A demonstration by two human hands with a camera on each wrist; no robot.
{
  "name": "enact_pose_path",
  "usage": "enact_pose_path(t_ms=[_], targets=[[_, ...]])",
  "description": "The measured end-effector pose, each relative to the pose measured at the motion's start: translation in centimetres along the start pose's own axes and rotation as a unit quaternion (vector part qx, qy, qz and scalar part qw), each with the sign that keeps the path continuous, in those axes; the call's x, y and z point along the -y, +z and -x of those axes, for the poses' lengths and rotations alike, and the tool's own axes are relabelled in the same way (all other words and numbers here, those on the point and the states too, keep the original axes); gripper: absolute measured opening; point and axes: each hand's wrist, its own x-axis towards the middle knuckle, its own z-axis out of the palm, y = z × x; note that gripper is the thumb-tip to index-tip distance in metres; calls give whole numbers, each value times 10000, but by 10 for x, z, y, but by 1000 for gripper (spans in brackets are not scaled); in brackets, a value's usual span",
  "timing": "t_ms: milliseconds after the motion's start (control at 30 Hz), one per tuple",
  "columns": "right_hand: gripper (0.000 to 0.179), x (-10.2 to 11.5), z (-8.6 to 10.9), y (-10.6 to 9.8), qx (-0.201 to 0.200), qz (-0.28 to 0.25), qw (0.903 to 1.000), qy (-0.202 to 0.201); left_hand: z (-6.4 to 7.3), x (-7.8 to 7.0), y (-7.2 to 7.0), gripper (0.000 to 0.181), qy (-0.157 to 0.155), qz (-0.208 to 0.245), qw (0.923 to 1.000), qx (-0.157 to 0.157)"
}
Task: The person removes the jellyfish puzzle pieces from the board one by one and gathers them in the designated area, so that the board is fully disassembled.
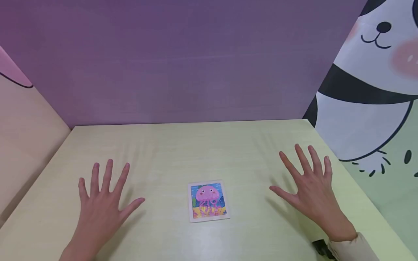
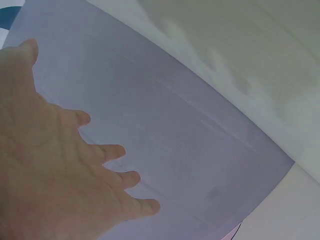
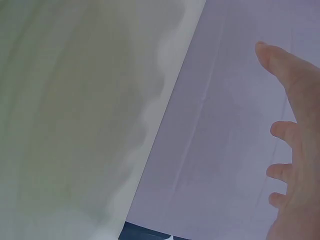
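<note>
A small square picture puzzle (image 1: 209,201) with a white border lies flat on the table, showing a pink jellyfish over a blue and yellow sea floor. To its left, my left hand (image 1: 99,208) hovers palm down with the fingers spread. On the other side, my right hand (image 1: 311,192) is also spread, apart from the picture. Both hands hold nothing. In the left wrist view the left hand (image 2: 55,155) shows its palm and stretched fingers. The right hand (image 3: 300,125) appears at the edge of the right wrist view, thumb out.
The pale wooden table (image 1: 163,152) meets a purple wall panel (image 1: 183,65) at its far edge. A panda drawing (image 1: 365,79) covers the right wall. Near the right sleeve (image 1: 352,248) is a black strap piece (image 1: 321,249).
</note>
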Motion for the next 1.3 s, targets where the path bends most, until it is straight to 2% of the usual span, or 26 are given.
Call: enact_pose_path(t_ms=[100,267,533,767,900,1000,1067,1133,1233,1300], targets=[[88,1,-1,0,-24,5,10000,-36,1,-1,0,92,-41,21,9999,130],[87,2,-1,0,20,0,10000,-49,0,-3,0,93,-15,18,9998,176],[84,4,-3,0,142,-83,9998,-142,-4,-12,5,91,201,84,9997,82],[82,13,-8,4,248,-226,9991,-247,-6,-17,5,86,299,144,9988,365],[77,18,-14,5,210,-293,9987,-371,-7,-24,6,81,498,222,9974,470],[70,23,-20,5,363,-501,9971,-438,-9,-31,6,76,761,301,9956,456],[66,29,-22,5,647,-827,9935,-434,-10,-36,5,73,918,377,9939,483],[60,35,-24,5,1119,-1248,9853,-344,-10,-41,3,70,1055,456,9919,537],[52,46,-26,6,1906,-1889,9633,-86,-9,-48,-2,65,1196,603,9888,661],[48,52,-29,7,2290,-2239,9473,42,-9,-54,-5,62,1290,729,9860,765]])
